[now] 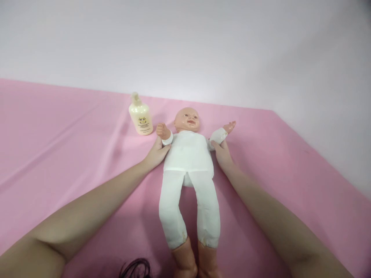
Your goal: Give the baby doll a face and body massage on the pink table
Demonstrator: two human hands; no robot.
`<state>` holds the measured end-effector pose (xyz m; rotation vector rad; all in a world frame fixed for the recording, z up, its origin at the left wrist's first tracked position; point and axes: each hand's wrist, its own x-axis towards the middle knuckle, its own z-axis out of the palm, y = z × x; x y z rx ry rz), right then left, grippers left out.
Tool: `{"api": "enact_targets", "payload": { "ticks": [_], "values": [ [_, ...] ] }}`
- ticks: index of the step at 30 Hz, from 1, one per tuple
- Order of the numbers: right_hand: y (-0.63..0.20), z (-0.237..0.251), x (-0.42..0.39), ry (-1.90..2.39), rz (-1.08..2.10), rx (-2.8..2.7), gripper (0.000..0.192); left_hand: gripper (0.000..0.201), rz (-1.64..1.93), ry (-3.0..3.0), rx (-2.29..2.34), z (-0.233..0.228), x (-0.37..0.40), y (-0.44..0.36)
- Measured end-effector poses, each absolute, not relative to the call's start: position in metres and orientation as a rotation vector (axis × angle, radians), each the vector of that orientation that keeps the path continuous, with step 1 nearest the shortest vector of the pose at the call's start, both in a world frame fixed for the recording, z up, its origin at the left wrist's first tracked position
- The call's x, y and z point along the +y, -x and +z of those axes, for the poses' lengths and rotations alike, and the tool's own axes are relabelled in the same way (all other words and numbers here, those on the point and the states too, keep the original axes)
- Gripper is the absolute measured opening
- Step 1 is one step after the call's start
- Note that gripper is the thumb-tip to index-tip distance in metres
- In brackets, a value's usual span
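A baby doll with a white cloth body and plastic head, hands and feet lies face up on a pink sheet, head away from me. My left hand lies against the doll's side under its raised arm, fingers touching the torso. On the other side, my right hand presses against the doll below its outstretched arm. Both hands cup the upper body between them. A cream lotion bottle stands upright just left of the doll's head.
The pink sheet covers the whole surface and is creased on the left. A pale wall runs behind it and along the right edge. A dark strand of hair hangs at the bottom of the view.
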<state>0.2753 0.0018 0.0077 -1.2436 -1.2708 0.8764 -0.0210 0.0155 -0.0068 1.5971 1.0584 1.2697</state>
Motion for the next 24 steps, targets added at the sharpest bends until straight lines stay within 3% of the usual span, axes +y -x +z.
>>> {"api": "enact_targets", "payload": {
  "ticks": [9,24],
  "values": [
    [-0.279,-0.003,0.010,1.266,0.871,-1.196,0.054,0.042,1.284,-1.605,1.060,-0.004,0.013,0.020],
    [-0.280,-0.004,0.008,1.276,0.879,-1.226,0.050,0.043,1.286,-1.603,1.067,-0.004,0.013,0.020]
  ]
}}
